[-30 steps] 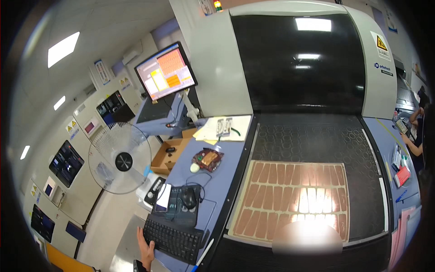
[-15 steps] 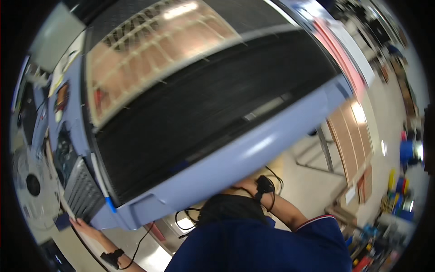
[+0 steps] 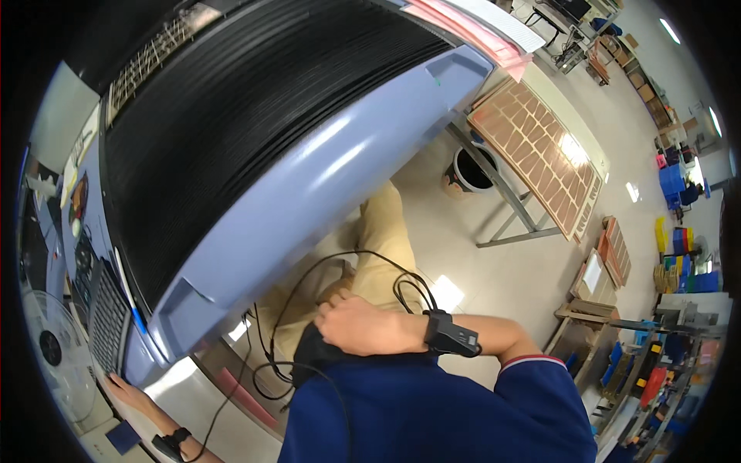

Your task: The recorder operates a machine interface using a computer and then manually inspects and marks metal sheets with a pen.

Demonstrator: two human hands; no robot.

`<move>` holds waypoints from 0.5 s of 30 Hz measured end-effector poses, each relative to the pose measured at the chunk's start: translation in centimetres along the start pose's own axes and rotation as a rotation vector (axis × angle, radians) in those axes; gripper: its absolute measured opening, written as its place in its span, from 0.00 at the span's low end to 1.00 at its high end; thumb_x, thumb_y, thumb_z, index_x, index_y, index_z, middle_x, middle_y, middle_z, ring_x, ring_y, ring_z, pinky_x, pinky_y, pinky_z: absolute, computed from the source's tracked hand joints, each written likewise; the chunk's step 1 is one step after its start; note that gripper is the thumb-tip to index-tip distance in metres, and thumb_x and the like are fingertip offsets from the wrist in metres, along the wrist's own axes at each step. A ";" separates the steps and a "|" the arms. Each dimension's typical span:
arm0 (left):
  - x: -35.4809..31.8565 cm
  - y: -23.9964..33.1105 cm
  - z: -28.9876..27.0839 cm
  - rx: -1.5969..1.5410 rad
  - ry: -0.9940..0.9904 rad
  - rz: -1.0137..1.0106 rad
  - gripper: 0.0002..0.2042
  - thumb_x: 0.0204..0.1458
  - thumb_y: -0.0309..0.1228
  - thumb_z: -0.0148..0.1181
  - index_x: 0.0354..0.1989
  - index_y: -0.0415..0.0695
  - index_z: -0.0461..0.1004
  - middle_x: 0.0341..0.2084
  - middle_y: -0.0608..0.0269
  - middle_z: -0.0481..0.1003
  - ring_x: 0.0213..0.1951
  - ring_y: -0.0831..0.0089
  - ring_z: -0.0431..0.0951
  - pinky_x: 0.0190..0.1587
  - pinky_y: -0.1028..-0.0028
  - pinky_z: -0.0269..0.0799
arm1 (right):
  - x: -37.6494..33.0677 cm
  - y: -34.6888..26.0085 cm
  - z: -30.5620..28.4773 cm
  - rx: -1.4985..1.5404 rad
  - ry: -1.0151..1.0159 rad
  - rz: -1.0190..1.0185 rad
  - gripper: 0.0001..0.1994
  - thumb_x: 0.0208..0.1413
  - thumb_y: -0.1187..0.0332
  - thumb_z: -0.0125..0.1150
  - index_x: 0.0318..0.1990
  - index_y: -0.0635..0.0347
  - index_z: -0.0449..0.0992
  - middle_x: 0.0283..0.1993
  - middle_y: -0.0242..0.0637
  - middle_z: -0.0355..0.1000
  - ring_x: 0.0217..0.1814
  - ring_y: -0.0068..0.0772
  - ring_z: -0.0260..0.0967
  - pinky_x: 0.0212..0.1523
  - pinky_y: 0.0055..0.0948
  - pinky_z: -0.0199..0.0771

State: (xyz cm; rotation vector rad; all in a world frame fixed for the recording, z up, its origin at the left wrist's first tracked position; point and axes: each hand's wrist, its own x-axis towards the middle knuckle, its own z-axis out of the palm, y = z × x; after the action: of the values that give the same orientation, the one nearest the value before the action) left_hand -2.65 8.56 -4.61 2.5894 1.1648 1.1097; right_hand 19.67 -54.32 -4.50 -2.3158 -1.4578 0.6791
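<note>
My left hand [image 3: 133,396] reaches out at the lower left, fingers extended. Its fingertips are at the near end of a dark keyboard [image 3: 110,324], beside the blue machine's corner. In front of my waist, my right hand [image 3: 359,324] is closed with curled fingers over black fabric [image 3: 312,356]; whatever may be inside is hidden. Both wrists carry black strapped devices, and a black cable [image 3: 270,328] loops near my right hand. The large blue machine [image 3: 309,181] has a black ribbed bed [image 3: 255,100]. A pen with a blue end [image 3: 139,320] lies beside the keyboard.
A brown patterned panel [image 3: 532,143] rests on a metal-legged stand at right, near a bin [image 3: 467,174]. Pink sheets [image 3: 471,38] hang over the machine's far right corner. A clear reel [image 3: 50,347] stands far left. Shelving with colored items [image 3: 648,378] stands lower right.
The view has swung, moving the machine toward the upper left and most of its patterned sheet out of sight. My right hand now shows fully before my waist; my left stays near the keyboard.
</note>
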 end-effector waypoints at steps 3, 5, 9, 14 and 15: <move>-0.6 4.1 -1.3 -0.041 0.061 0.072 0.32 0.70 0.48 0.46 0.68 0.28 0.62 0.68 0.37 0.63 0.69 0.48 0.63 0.72 0.62 0.54 | 0.1 -3.6 -4.1 -0.046 0.100 -0.189 0.14 0.46 0.69 0.64 0.39 0.69 0.77 0.40 0.47 0.74 0.46 0.46 0.72 0.49 0.39 0.68; -0.9 4.6 -4.0 -0.023 0.074 0.138 0.30 0.71 0.46 0.46 0.68 0.29 0.63 0.68 0.39 0.64 0.69 0.49 0.63 0.72 0.63 0.54 | 0.6 -5.2 -6.4 0.038 0.124 -0.369 0.12 0.46 0.70 0.64 0.37 0.68 0.75 0.38 0.45 0.74 0.43 0.45 0.73 0.48 0.38 0.69; -3.4 12.0 -9.1 -0.190 -0.025 0.044 0.31 0.71 0.47 0.45 0.71 0.32 0.61 0.70 0.47 0.64 0.71 0.55 0.62 0.72 0.64 0.53 | 2.7 -7.4 -8.5 0.141 0.242 -0.618 0.11 0.45 0.69 0.65 0.34 0.66 0.73 0.35 0.42 0.72 0.40 0.40 0.72 0.45 0.33 0.70; -7.1 19.9 -11.9 -0.929 -0.367 -0.069 0.26 0.73 0.43 0.40 0.70 0.37 0.62 0.66 0.50 0.68 0.69 0.61 0.65 0.72 0.65 0.55 | 7.3 -9.6 -11.3 0.227 0.416 -0.959 0.11 0.44 0.67 0.67 0.32 0.62 0.73 0.33 0.38 0.71 0.33 0.37 0.69 0.38 0.31 0.71; -7.9 24.2 -11.6 -1.023 -0.409 -0.033 0.25 0.72 0.43 0.41 0.67 0.35 0.65 0.61 0.52 0.72 0.63 0.63 0.70 0.65 0.67 0.63 | 8.5 -10.1 -12.3 0.249 0.581 -0.989 0.09 0.43 0.68 0.67 0.28 0.61 0.73 0.28 0.37 0.71 0.29 0.38 0.71 0.33 0.33 0.71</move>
State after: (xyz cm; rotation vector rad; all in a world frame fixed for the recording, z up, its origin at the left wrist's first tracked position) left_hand 1.12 -16.15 7.85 1.8248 0.3648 0.7868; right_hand 21.94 -42.57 9.00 -1.1795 -1.7843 -0.0949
